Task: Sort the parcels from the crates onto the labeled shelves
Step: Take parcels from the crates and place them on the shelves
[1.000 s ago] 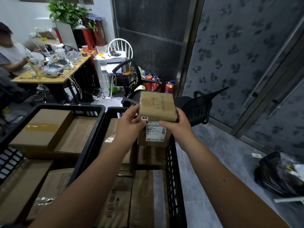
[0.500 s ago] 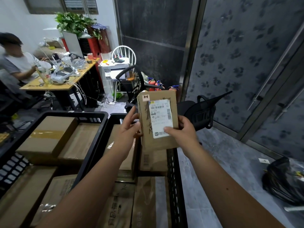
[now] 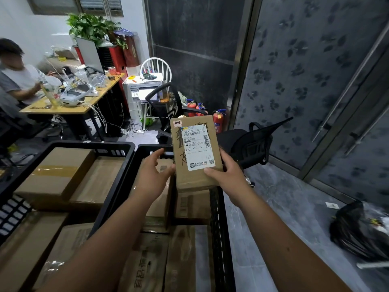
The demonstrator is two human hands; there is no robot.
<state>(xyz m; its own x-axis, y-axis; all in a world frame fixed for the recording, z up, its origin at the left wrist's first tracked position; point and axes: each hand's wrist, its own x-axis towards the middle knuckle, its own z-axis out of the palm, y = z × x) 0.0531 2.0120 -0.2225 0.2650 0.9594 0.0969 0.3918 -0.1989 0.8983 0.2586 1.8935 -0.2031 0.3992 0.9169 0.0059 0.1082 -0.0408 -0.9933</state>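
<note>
Small brown cardboard parcel [image 3: 195,154] was held upright above right black plastic crate [image 3: 219,218], label toward camera, long axis vertical. Right hand [image 3: 226,173] pinched lower right edge, thumb on label. Left hand [image 3: 154,175], fingers relaxed, touched left edge; right hand carried load.

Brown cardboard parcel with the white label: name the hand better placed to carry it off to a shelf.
Right. The right hand grips the brown cardboard parcel with thumb across its face; the left hand is open at its left edge.

White label [image 3: 197,147] on parcel [image 3: 195,154]: "P021", "5028 P021-00 A26", "59"
</note>
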